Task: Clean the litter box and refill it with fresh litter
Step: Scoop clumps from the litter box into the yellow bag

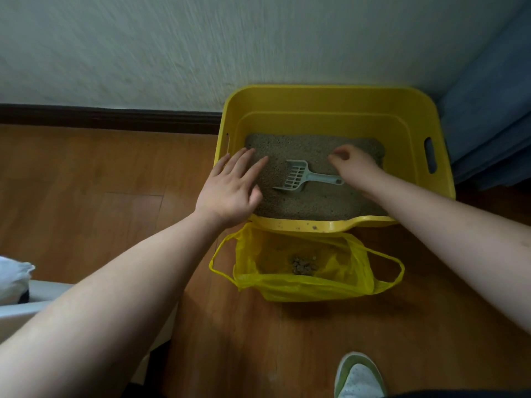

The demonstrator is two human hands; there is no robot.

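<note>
I am reaching with my left hand (230,188), left of centre in the frame, fingers straight and spread, holding nothing, over the left edge of the box (436,122). My worry here is that if I lean on that rim, the box could tip or slide on the floor (86,173) and throw litter (310,202) over the low front lip, where a few grains are already sitting. Moving right, the scoop (301,176) is lying flat on the litter in the middle of the frame, handle pointing right, untouched. My right hand (355,165) is hovering just above that handle with fingers loosely curled and gripping nothing; whether they are brushing the handle, I cannot tell. If I am grabbing it carelessly, the slotted head may flick grains out. Below centre, the bag (359,285) is slumping open against the box front with clumps (304,264) inside; its soft mouth could fold shut, so a loaded scoop might miss and spill. I am seeing no brand, label or writing anywhere.
</note>
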